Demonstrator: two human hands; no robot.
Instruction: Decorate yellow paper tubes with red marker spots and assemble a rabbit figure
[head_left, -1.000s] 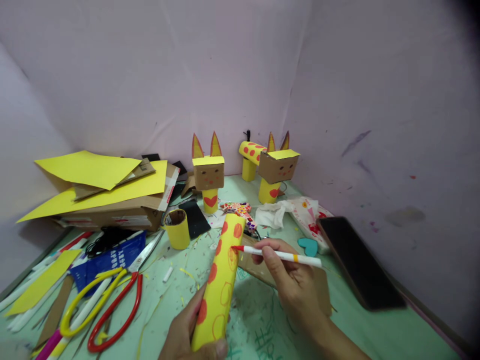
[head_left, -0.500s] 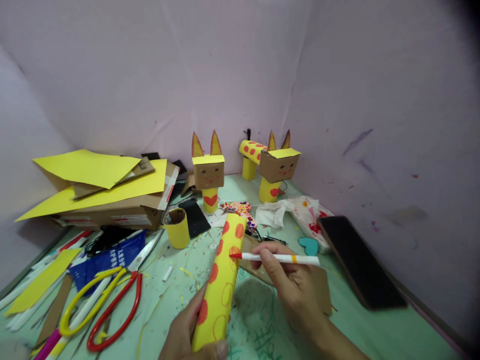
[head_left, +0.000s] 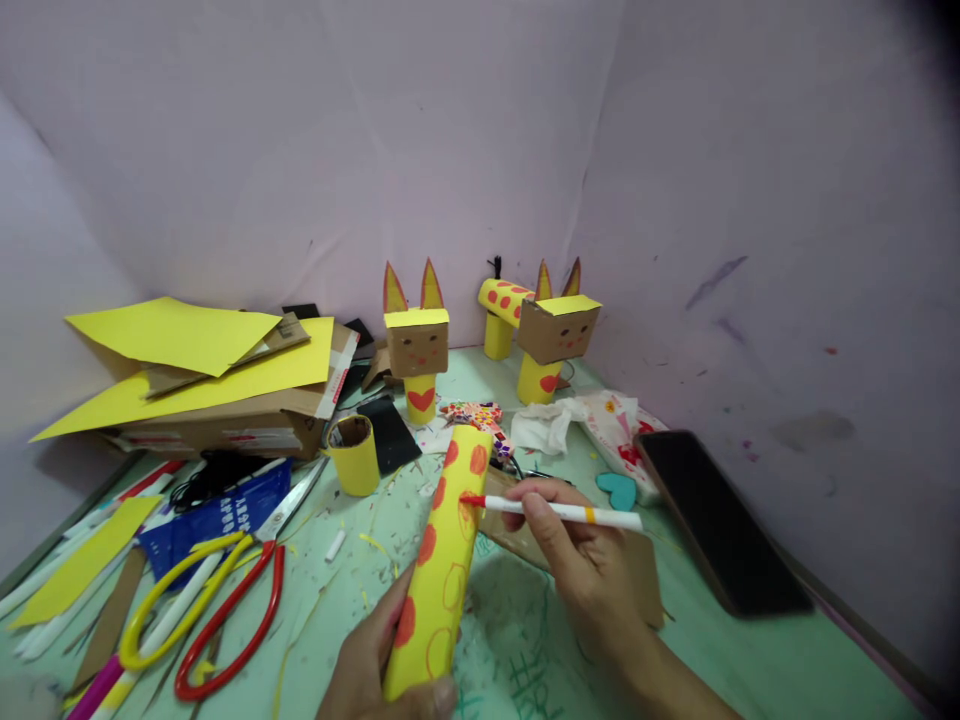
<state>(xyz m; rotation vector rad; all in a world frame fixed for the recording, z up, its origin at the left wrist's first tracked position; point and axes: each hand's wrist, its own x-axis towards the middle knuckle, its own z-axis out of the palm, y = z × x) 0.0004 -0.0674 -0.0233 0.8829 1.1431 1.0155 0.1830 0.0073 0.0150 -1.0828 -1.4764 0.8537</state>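
Note:
My left hand (head_left: 382,660) grips the lower end of a yellow paper-covered tube (head_left: 439,570), tilted up and away from me. Red spots run along the tube; two ovals near the bottom are only outlines. In my right hand (head_left: 592,570) is a white marker (head_left: 562,511) with a red tip, which touches a partly coloured spot in the tube's upper half. Behind stand a cardboard cat head on a yellow tube (head_left: 418,350) and a similar cat figure (head_left: 559,335) with a spotted body. A short yellow tube (head_left: 354,458) stands to the left.
Scissors (head_left: 225,600) with red and yellow handles lie at left, near a blue packet (head_left: 225,510) and markers. Yellow sheets (head_left: 172,335) rest on a cardboard box (head_left: 277,425). At right lie a phone (head_left: 720,520), a tissue pack (head_left: 615,425) and a teal heart (head_left: 619,490).
The marker tip has moved slightly upward on the same spot, and my right hand shifted a little with it. The tube and my left hand have barely moved.

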